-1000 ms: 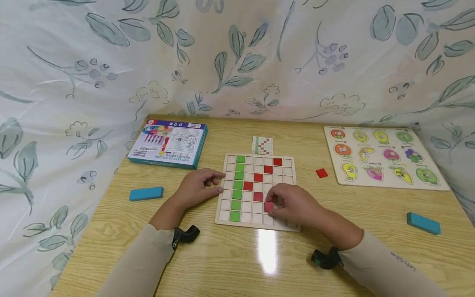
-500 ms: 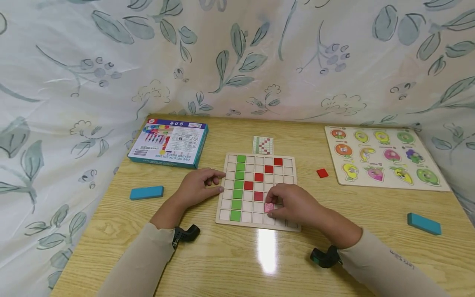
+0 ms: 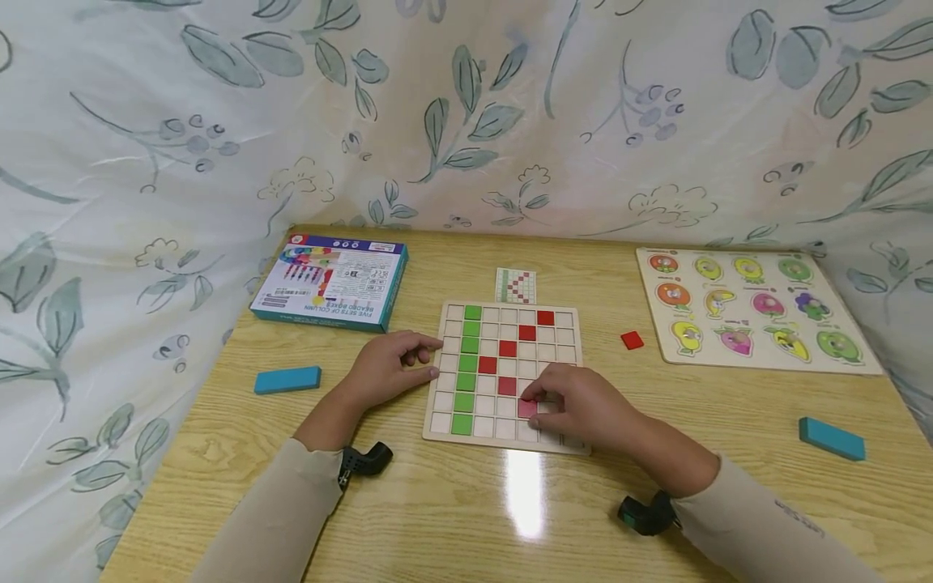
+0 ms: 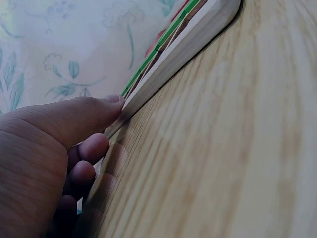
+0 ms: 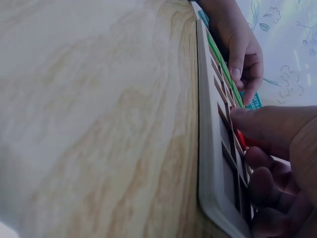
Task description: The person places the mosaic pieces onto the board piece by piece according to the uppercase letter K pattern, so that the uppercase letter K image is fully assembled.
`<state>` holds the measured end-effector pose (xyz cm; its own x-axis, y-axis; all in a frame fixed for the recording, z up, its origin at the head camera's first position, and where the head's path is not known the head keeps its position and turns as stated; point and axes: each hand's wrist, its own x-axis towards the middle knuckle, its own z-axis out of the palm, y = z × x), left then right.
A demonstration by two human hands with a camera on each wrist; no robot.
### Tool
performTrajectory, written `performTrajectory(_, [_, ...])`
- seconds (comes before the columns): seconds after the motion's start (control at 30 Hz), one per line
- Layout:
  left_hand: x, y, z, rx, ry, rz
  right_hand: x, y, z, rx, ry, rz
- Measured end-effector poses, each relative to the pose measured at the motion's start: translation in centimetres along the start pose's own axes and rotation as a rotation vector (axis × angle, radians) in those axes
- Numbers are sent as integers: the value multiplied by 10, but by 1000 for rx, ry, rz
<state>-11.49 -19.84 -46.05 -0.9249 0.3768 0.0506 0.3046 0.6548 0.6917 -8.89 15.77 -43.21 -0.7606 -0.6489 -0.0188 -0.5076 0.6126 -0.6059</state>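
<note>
Now the red tile [image 3: 527,408] sits lower in its cell of the grid board [image 3: 452,429] than a second ago, the right hand [image 3: 579,405] pinching it between thumb and fingertips. Meanwhile the left hand [image 3: 386,368] stays at the board's left edge, fingers loosely curled against it, so the red diagonal looks one square longer.

Green and red tiles [image 3: 466,363] fill the pale grid board [image 3: 446,427].

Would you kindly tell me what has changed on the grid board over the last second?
The right hand has lowered the red tile from just above the grid board into a cell in the second row from the near edge, diagonally below the tile placed before; thumb and forefinger pinch it. The left hand stays pressed on the board's left edge. The loose red tile and both blue blocks have not moved.
</note>
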Motion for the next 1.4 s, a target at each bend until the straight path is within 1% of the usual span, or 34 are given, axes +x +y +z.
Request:
performTrajectory(0.17, [-1,0,1,1,1,-2,-6,5,-3,58,3,15])
performTrajectory(0.3, [-2,1,1,5,-2,-7,-12,12,-8,107,23,52])
performTrajectory(0.43, [-2,1,1,10,-4,-9,-17,20,-14,124,47,91])
performTrajectory(0.67, [-2,1,1,14,-4,-2,-22,33,-26,134,83,127])
performTrajectory(0.8, [-2,1,1,12,-2,-2,-23,42,-36,117,109,162])
performTrajectory(1.07, [-1,0,1,2,-1,3,-28,68,-58,21,179,213])
performTrajectory(1.3, [-1,2,1,-1,0,-5,-31,87,-78,41,180,281])
performTrajectory(1.4, [0,1,1,2,5,0,-31,93,-84,16,183,291])
